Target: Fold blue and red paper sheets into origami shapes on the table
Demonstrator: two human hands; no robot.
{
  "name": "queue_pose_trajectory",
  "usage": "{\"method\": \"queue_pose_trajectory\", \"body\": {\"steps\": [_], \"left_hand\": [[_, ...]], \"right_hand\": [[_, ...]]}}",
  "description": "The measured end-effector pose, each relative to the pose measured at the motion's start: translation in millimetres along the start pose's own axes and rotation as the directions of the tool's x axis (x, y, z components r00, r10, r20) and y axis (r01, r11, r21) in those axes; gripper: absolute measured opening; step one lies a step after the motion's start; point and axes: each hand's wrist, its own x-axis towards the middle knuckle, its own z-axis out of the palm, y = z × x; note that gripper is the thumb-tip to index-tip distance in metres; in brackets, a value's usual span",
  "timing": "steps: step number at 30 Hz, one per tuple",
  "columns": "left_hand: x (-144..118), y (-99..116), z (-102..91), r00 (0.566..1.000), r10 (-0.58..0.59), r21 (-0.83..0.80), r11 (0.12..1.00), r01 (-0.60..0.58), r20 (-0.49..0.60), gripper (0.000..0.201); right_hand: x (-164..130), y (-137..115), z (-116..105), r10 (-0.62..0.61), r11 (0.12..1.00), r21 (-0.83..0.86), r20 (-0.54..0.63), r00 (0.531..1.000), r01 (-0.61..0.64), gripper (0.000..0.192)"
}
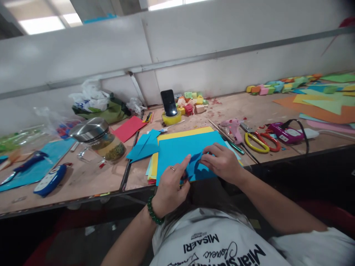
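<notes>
The white shirt (222, 244) with black lettering fills the bottom edge of the view, closest to the camera. Above it, the left hand (170, 188), with a ring on one finger and a green bead bracelet (154, 212) at the wrist, sits at the near edge of the table (91, 181); its fingers are curled, and thumb and forefinger pinch the near fold of the blue sheet (183, 149). The right hand (222, 162) lies palm down on the same sheet, fingers partly bent and pressed together, fingertips bearing on the raised fold just beside the left fingertips. The blue sheet lies on a stack with a yellow sheet (183, 135) showing along its far and left edges. A folded blue piece (144, 146) lies just left of the stack. To the right lie a pink glue gun (233, 127) and scissors (260, 142) with yellow and red handles. Beyond the stack, a phone (168, 102) stands upright in a yellow tape roll (172, 119). A lidded glass jar (100, 140) lies tilted to the left.
</notes>
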Motion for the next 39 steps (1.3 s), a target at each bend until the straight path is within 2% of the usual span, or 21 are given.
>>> {"method": "queue_pose_trajectory", "body": {"steps": [8, 13, 16, 18, 19, 23, 27, 29, 33, 39], "left_hand": [[-1, -4, 0.2, 1.000, 0.003, 0.000, 1.000, -0.003, 0.025, 0.063], [-1, -4, 2.2, 0.999, 0.029, -0.001, 1.000, -0.029, 0.045, 0.063], [-1, -3, 2.0, 0.997, 0.032, 0.003, 0.999, -0.032, 0.065, 0.050], [0, -5, -1.0, 0.998, -0.026, 0.028, 0.999, 0.025, 0.055, 0.033], [0, -7, -3.6, 0.997, -0.066, 0.058, 0.996, 0.064, 0.048, 0.029], [0, -19, -19.0, 0.981, -0.181, 0.262, 0.952, 0.158, 0.066, 0.053], [2, -26, -28.3, 0.970, -0.223, 0.484, 0.862, 0.152, 0.092, 0.037], [4, -25, -26.7, 0.968, -0.209, 0.523, 0.845, 0.107, 0.138, 0.046], [8, -20, -19.9, 0.947, -0.142, 0.474, 0.880, -0.013, 0.289, 0.052], [9, -20, -24.6, 0.913, -0.106, 0.337, 0.941, -0.035, 0.393, 0.048]], "right_hand": [[2, -1, 5, -0.051, 0.995, 0.082, 0.006, 0.999, 0.050, 0.018], [5, -2, 4, -0.004, 0.996, 0.084, -0.025, 1.000, 0.006, 0.012], [5, -1, 4, -0.052, 0.998, 0.040, 0.039, 0.998, 0.051, 0.017], [2, 1, 7, -0.064, 0.995, 0.077, 0.062, 0.996, 0.059, 0.021], [-1, 2, 9, -0.053, 0.992, 0.119, 0.065, 0.996, 0.045, 0.021], [-16, 7, 14, 0.047, 0.952, 0.295, 0.136, 0.990, -0.086, 0.017], [-27, 12, 12, 0.125, 0.924, 0.325, 0.247, 0.961, -0.204, 0.021], [-29, 13, 10, 0.130, 0.926, 0.308, 0.288, 0.949, -0.220, 0.032], [-29, 17, 7, 0.066, 0.956, 0.239, 0.385, 0.921, -0.169, 0.048], [-24, 20, 3, 0.045, 0.956, 0.248, 0.401, 0.915, -0.155, 0.041]]}}
